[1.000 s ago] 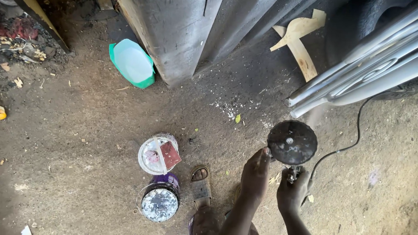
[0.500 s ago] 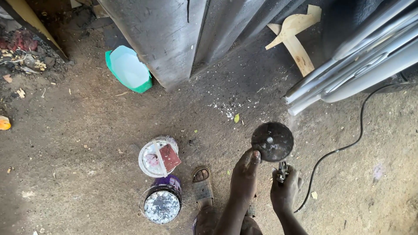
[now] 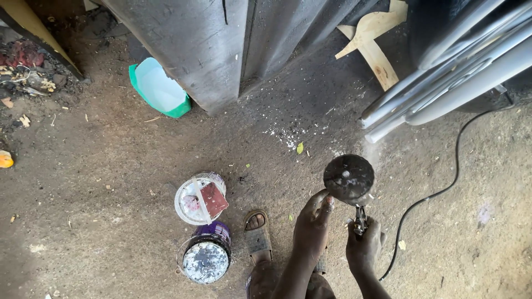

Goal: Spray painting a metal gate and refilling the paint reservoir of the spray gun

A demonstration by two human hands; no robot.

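Your left hand (image 3: 311,228) has slid up, fingertips now touching the round dark grinder disc (image 3: 348,178); your right hand (image 3: 363,249) stays clenched around its metal tool (image 3: 360,219).

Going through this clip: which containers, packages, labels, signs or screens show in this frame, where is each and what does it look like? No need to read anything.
White pail: on the dirt floor left of the sandalled foot, round, open, a dark red flat piece resting in it.
Purple tin: just below the white pail, round, lid speckled white and grey.
Green tub: upper left against the dark metal sheet, tipped, pale turquoise inside.
No signs or screens show; no labels can be made out.
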